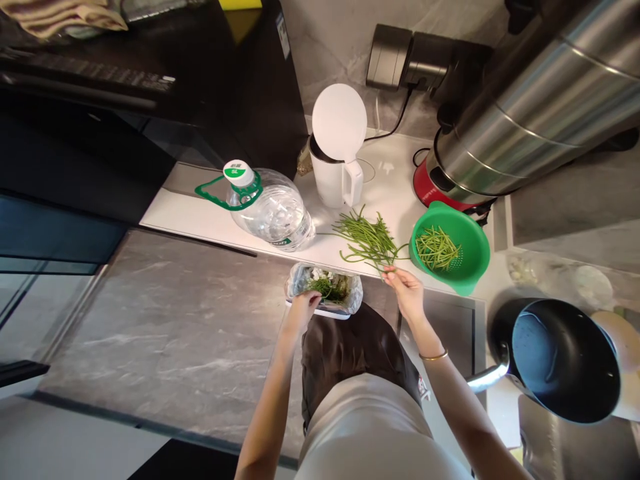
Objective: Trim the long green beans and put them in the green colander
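Note:
A loose pile of thin green vegetable stems (369, 237) lies on the white counter. At the pile's near end, my right hand (406, 292) pinches a green stem between thumb and fingertips. Lower and to the left, my left hand (304, 310) has its fingers closed over the rim of a lined waste bin (356, 300). Whether it holds a small scrap I cannot make out. Leafy green scraps (327, 288) and whitish waste sit inside the bin. Right of the pile, a green colander (473, 250) contains short cut stem pieces (437, 248).
Behind the pile stands a white kettle (330, 177) with its lid up. A large water bottle (275, 210) is to its left. A red-based steel appliance (450, 180) rises behind the colander. At right, a dark pan (565, 360) has its handle pointing toward my right forearm.

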Available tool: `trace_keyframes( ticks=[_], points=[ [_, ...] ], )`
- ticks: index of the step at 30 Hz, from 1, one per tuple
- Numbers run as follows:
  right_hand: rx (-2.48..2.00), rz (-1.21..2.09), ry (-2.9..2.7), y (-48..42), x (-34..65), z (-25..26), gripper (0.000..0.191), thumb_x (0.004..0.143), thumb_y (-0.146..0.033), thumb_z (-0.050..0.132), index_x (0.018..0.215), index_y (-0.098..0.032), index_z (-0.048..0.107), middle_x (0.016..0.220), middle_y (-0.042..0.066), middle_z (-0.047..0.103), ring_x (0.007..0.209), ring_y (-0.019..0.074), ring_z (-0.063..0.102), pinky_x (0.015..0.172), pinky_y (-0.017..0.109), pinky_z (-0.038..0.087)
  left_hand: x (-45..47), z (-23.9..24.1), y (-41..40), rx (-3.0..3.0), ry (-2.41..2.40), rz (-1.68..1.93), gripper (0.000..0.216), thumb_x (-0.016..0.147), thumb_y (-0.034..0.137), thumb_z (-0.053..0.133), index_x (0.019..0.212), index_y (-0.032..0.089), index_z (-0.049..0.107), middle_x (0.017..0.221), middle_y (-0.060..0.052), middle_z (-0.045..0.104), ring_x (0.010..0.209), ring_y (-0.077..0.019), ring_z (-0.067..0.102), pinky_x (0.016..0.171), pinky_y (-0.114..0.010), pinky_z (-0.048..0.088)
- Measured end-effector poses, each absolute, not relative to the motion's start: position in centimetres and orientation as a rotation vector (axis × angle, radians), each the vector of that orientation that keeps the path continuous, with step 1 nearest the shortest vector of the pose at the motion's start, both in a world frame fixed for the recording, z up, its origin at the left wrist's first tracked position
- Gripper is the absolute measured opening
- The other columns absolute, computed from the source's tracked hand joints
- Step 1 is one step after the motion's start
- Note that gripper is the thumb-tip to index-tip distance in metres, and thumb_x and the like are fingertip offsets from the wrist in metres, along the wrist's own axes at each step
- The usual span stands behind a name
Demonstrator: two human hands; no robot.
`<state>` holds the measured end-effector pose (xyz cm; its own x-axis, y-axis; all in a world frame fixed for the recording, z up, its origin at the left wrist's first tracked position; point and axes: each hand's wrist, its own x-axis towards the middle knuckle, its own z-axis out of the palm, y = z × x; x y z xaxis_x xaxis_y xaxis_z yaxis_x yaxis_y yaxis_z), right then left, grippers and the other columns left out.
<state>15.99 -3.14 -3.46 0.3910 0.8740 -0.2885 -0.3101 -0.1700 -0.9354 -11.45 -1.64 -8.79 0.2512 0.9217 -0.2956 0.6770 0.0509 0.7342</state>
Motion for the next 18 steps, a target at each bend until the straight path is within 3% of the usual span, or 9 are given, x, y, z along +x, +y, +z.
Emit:
trace_keyframes(
  ticks=[4,8,12,18],
  points=[
    [-1.418,1.257,-0.769,-4.3,13.7,-3.7,0.023,0.07,-0.032,0.071,0.089,-0.021,0.072,0.094,0.005,0.072,0.085,0.0219,0.068,0.084,0.042,0.054,-9.8,-9.2,-1.5,1.619,1.541,0.341,0.013,0.076,0.023,0.061,0.082,0.016,0.07,0.084,-0.009,0.071,0.077,-0.0215,0.066,0.075,-0.032,0.05],
    [-1.482,1.122,-1.088,-5.0,12.5,-4.0,0.017,0.073,-0.031,0.068,0.089,-0.026,0.073,0.097,0.003,0.072,0.089,0.0226,0.067,0.088,0.043,0.053,-7.1,-5.9,-2.4,1.345,1.429,0.58,0.026,0.08,0.035,0.057,0.091,0.015,0.07,0.09,-0.009,0.071,0.079,-0.0195,0.066,0.072,-0.03,0.051],
    [-1.428,0.982,-1.415,-5.1,12.4,-3.6,0.019,0.079,-0.026,0.062,0.094,-0.031,0.072,0.1,0.001,0.071,0.093,0.0205,0.066,0.091,0.039,0.052,-4.7,-2.3,-3.2,1.02,1.254,0.628,0.038,0.074,0.045,0.063,0.089,0.012,0.072,0.073,-0.005,0.07,0.061,-0.0149,0.061,0.056,-0.024,0.047],
    [-1.365,0.915,-1.69,-5.2,12.8,-3.2,0.026,0.085,-0.023,0.055,0.105,-0.032,0.067,0.107,0.0,0.069,0.098,0.0185,0.064,0.093,0.035,0.051,-4.2,-1.4,-3.4,0.935,1.238,0.641,0.035,0.069,0.044,0.067,0.083,0.012,0.072,0.064,-0.003,0.067,0.055,-0.0119,0.056,0.052,-0.022,0.044]
  ],
)
